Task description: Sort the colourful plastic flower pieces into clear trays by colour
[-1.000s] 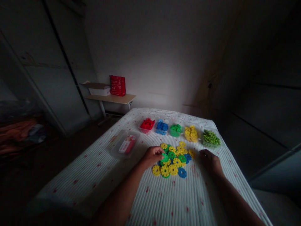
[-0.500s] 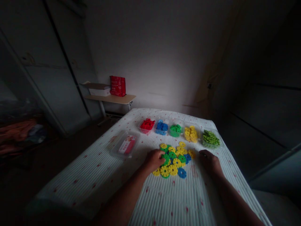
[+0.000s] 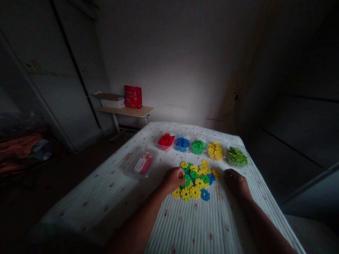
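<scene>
A loose pile of notched plastic discs [image 3: 195,192] in yellow, green and blue lies on the bedspread before me. My left hand [image 3: 174,178] is at the pile's left side, its finger and thumb closed at the edge of a green disc [image 3: 187,180]. Right of the pile, my right hand [image 3: 237,181] rests low over the cloth with curled fingers. What it holds, if anything, is hidden. The closest piece to it is a yellow disc [image 3: 215,173]. A single blue disc [image 3: 205,194] lies at the pile's front edge.
Behind the pile stand clear tubs of red pieces [image 3: 166,140], blue discs [image 3: 182,143], green discs [image 3: 197,146], yellow discs [image 3: 215,151] and light-green pieces [image 3: 237,156]. A clear labelled lid [image 3: 143,163] lies left. Beyond, a small table [image 3: 129,111] carries a red bag [image 3: 133,97] and a box [image 3: 112,102].
The left hand's fingers have shifted slightly at the green disc. My right hand stays in nearly the same place, and the pile looks almost unchanged.
</scene>
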A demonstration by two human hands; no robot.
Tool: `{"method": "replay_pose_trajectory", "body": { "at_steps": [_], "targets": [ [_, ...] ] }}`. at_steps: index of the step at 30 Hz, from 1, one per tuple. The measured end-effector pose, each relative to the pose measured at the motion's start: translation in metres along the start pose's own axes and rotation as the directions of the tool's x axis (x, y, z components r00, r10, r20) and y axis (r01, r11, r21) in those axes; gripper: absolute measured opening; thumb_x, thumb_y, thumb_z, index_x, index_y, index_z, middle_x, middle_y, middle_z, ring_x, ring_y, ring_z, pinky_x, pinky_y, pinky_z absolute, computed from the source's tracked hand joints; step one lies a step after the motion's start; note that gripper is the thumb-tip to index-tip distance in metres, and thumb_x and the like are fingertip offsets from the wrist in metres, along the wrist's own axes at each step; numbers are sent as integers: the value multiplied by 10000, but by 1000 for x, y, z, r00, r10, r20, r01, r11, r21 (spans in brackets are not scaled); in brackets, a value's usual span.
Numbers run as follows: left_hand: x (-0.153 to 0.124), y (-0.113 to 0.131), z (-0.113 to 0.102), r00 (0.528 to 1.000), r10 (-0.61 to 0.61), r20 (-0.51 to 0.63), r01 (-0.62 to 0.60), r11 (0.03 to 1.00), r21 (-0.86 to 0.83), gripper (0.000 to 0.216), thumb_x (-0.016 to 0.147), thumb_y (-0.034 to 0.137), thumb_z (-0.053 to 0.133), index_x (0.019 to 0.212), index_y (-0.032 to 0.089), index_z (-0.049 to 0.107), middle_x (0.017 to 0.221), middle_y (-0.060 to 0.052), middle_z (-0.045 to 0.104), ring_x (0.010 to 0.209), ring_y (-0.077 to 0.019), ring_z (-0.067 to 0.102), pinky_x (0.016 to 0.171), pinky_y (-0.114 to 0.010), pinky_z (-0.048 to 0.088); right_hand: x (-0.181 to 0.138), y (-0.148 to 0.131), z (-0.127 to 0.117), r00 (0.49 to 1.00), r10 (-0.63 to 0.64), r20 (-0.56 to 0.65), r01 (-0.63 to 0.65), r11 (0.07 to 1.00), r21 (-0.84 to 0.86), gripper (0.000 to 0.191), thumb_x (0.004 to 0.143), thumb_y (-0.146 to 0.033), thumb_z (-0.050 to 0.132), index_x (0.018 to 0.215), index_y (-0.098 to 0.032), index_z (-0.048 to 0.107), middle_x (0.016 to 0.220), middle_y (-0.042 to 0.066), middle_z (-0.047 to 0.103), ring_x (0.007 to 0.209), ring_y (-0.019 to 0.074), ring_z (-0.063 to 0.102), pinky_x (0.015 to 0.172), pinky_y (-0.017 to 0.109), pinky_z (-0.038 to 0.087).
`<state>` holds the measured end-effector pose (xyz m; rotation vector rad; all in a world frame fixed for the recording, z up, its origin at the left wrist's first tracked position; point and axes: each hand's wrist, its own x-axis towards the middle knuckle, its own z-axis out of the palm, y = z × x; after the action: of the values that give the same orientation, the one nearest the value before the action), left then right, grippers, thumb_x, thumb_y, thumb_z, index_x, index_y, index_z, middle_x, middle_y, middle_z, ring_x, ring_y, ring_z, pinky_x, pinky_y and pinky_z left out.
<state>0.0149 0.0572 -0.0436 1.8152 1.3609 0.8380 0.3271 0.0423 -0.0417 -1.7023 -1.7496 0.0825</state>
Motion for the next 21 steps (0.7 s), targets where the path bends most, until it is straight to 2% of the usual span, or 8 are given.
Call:
{"method": "replay_pose_trajectory", "body": {
  "at_steps": [5,10,15,21],
  "targets": [
    [4,-7,0,1000,-12,-10,11,998,-66,102,593,172,628,676,162,569,582,58,525,585,-93,492,531,-184,340,0,3,2,1000,-7,-8,7,1000,-11,294,723,-366,433,791,-204,669,821,77,717,727,213,667,661,296,503],
    [6,-4,-6,997,-53,52,66,957,-282,130,561,162,610,645,165,511,551,74,472,538,-77,441,511,-184,320,-1,3,2,1000,-5,8,5,1000,-18,302,730,-363,423,801,-202,668,832,78,716,724,211,665,661,294,501],
    [10,-5,-10,994,-67,84,94,923,-372,156,550,169,587,637,175,457,519,82,446,499,-67,409,501,-185,310,-1,2,1,1000,-5,6,5,1000,-18,294,736,-362,418,795,-209,662,832,76,715,728,205,663,668,288,498],
    [12,-10,-12,990,-102,93,136,827,-545,250,524,249,655,693,171,488,503,79,463,432,-51,371,453,-184,282,-1,1,1,1000,-5,-12,5,1000,-11,310,735,-376,408,783,-206,663,803,72,714,715,200,662,657,277,498]
  ]
}}
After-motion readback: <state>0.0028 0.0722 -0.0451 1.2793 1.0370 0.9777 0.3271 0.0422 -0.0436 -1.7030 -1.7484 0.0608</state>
